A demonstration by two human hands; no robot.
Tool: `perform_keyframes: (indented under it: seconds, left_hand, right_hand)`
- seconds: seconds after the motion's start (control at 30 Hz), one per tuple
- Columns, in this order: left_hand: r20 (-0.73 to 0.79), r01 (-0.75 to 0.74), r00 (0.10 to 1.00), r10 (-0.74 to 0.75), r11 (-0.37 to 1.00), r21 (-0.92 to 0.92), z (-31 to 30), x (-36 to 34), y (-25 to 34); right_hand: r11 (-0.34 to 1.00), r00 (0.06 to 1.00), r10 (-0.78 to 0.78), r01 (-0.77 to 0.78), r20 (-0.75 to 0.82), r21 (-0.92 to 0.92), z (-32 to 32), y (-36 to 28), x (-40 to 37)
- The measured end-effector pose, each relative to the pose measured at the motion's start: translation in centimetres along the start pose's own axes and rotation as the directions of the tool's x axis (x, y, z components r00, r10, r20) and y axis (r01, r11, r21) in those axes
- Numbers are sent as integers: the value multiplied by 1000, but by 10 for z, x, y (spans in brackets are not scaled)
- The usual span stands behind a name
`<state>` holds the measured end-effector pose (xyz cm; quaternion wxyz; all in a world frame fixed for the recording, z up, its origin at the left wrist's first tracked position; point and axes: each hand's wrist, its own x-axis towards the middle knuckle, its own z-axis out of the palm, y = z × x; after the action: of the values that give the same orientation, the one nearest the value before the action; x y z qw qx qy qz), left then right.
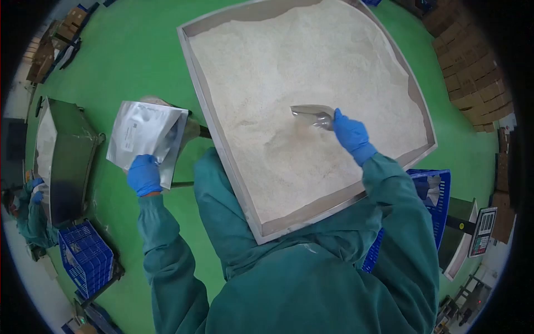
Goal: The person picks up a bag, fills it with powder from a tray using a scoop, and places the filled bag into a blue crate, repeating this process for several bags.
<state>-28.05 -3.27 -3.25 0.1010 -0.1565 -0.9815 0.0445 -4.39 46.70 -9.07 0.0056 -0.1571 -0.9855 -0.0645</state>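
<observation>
My left hand (144, 175), in a blue glove, is closed on the lower edge of a silver foil pouch (133, 131) with a small printed label. The pouch is held out to the left of a large metal bin (222, 142). Pale powder (300, 61) fills the bin, with a hollow near its middle. My right hand (352, 136), also gloved in blue, grips the handle of a metal scoop (311, 114). That scoop is close over the powder, its mouth turned to the left.
A blue crate (442, 195) and a digital scale (482, 231) stand at my right. On the left, a person (30, 209) in green works by another metal bin (72, 150), near a second blue crate (88, 259). Cardboard boxes (470, 67) are stacked at the far right.
</observation>
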Motion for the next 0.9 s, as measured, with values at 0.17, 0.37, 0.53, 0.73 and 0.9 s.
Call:
perform_keyframes:
  seconds: [0.17, 0.37, 0.53, 0.73, 0.9]
  left_hand:
    - [-193, 51, 979, -58, 998, -42, -159, -1, 4]
    - [-209, -48, 978, 5, 979, -199, -233, -35, 37]
    - [-250, -206, 954, 165, 967, -149, -222, -21, 66]
    - [24, -122, 989, 149, 883, -454, -206, -14, 99]
    - [-126, -249, 968, 216, 886, -392, -197, -9, 139]
  right_hand:
    - [969, 993, -32, 3, 113, 246, 51, -43, -13]
    - [887, 990, 141, -130, 8, 442, -3, 4, -42]
    - [668, 958, 287, -182, -23, 722, -78, 92, -113]
    - [537, 691, 700, -345, -179, 770, -162, 181, -317]
    - [482, 455, 876, -834, -159, 268, -122, 287, -482]
